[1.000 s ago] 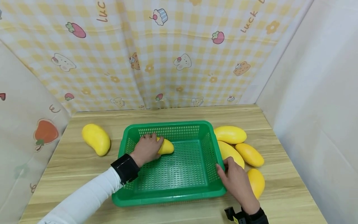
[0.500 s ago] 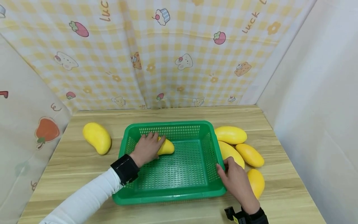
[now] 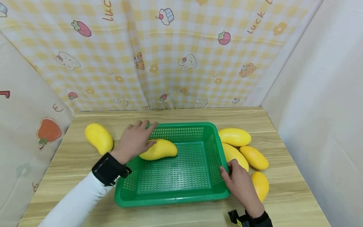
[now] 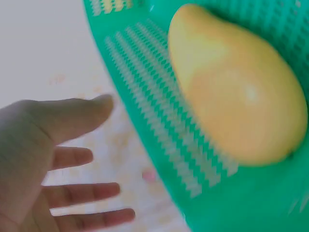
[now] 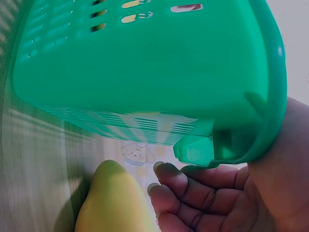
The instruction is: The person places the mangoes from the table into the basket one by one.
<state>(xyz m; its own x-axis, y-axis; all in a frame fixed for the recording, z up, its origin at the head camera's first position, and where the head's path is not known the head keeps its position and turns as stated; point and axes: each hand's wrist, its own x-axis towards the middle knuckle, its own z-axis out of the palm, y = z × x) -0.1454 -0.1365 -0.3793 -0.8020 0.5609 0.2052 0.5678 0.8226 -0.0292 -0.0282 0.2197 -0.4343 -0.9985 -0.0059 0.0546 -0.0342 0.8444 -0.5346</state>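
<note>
A green plastic basket stands mid-table, and a yellow mango lies in its back left part. Over the basket's back left corner is my left hand, fingers spread and holding nothing. The left wrist view shows that hand apart from the mango, outside the basket wall. My right hand grips the basket's right rim, thumb on the inner side. In the right wrist view its curled fingers sit under the rim, close to a mango outside the basket.
One mango lies left of the basket. Several more, including a mango at the back, a mango and a mango, lie along the basket's right side. A patterned curtain hangs behind the wooden table.
My left hand has let go of the mango in the basket and moved up and to the left. The mango stays there. My right hand keeps its grip on the rim.
</note>
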